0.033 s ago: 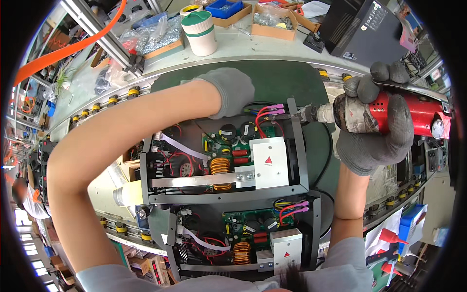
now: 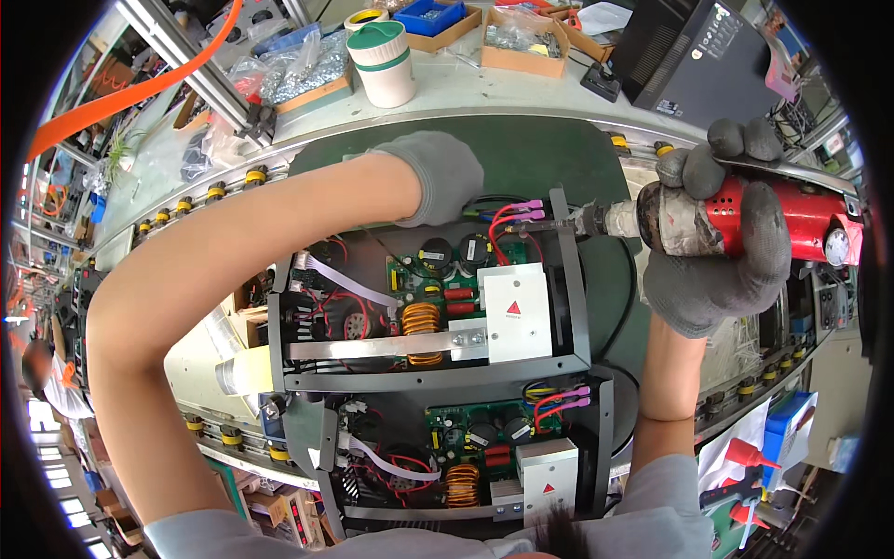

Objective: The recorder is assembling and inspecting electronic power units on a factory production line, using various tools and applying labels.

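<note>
My right hand (image 2: pixel 722 289), in a grey glove, is wrapped round a red electric screwdriver (image 2: pixel 726 219). The tool lies sideways, its bit pointing left past the right end wall of an opened electronic unit (image 2: pixel 422 383), close to red wires with purple connectors (image 2: pixel 529 210). At the far side of this unit is my left hand (image 2: pixel 442 177), also gloved. Its fingers are hidden, so I cannot see what they touch. Inside the unit are a green circuit board, a copper coil (image 2: pixel 424 333) and a white cover plate (image 2: pixel 515 314). A similar opened unit (image 2: pixel 549 480) sits nearer to me.
Both units rest on a dark green board (image 2: pixel 549 144) over a roller line. On the bench behind stand a white cup with a green lid (image 2: pixel 383 70), a cardboard box of small parts (image 2: pixel 524 47) and a black case (image 2: pixel 694 65). Red-tipped bottles (image 2: pixel 745 454) lie at right.
My left hand has shifted very slightly to the left. The screwdriver and my right hand stay almost in place.
</note>
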`<action>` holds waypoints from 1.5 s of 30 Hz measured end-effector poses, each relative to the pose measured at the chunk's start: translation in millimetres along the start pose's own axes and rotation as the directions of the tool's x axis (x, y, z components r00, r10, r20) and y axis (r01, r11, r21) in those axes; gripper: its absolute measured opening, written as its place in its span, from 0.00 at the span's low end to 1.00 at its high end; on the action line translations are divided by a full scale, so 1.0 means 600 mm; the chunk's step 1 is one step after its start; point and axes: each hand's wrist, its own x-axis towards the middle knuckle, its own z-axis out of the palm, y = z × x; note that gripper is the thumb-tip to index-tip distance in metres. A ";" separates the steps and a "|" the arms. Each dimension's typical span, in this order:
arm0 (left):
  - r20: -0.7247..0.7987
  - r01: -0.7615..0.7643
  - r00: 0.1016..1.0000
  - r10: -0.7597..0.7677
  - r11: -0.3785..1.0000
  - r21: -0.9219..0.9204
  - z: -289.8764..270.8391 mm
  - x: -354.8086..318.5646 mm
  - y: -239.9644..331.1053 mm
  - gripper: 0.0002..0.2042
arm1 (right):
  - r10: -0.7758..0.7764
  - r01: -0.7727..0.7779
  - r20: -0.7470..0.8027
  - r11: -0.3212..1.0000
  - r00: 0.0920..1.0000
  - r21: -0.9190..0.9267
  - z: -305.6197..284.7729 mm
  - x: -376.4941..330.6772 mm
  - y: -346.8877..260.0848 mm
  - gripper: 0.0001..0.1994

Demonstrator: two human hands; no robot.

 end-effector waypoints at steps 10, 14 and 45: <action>0.197 0.295 0.944 -0.264 0.408 -0.864 0.021 0.013 -0.036 0.05 | 0.085 -0.092 0.083 0.993 0.993 0.077 -0.016 -0.003 0.006 0.21; 0.278 0.291 0.935 -0.220 0.026 -0.956 0.063 0.020 -0.033 0.06 | 0.165 -0.166 0.102 0.986 0.981 0.001 -0.012 -0.010 0.005 0.22; 0.383 0.379 0.887 -0.257 -0.067 -0.923 0.075 0.037 0.021 0.06 | 0.234 -0.167 0.067 0.839 0.970 -0.518 0.013 -0.006 0.047 0.26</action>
